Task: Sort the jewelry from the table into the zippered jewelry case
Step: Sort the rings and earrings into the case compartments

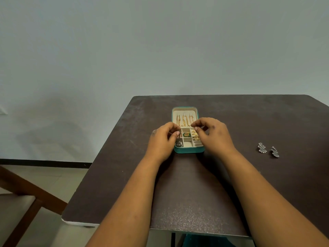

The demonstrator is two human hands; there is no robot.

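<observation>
Fingers of your left hand (162, 139) and right hand (211, 134) curl narrowly over the open jewelry case (188, 149); any pinched item cannot be told. Silver earrings (268, 149) lie well right.

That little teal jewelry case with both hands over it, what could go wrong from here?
1. The left hand seems to pinch a small piece over the open teal jewelry case; it could slip into the wrong compartment.
2. The right hand hovers close; a nudge could snag the hanging gold chains.
3. The two silver earrings far right might be forgotten.
</observation>
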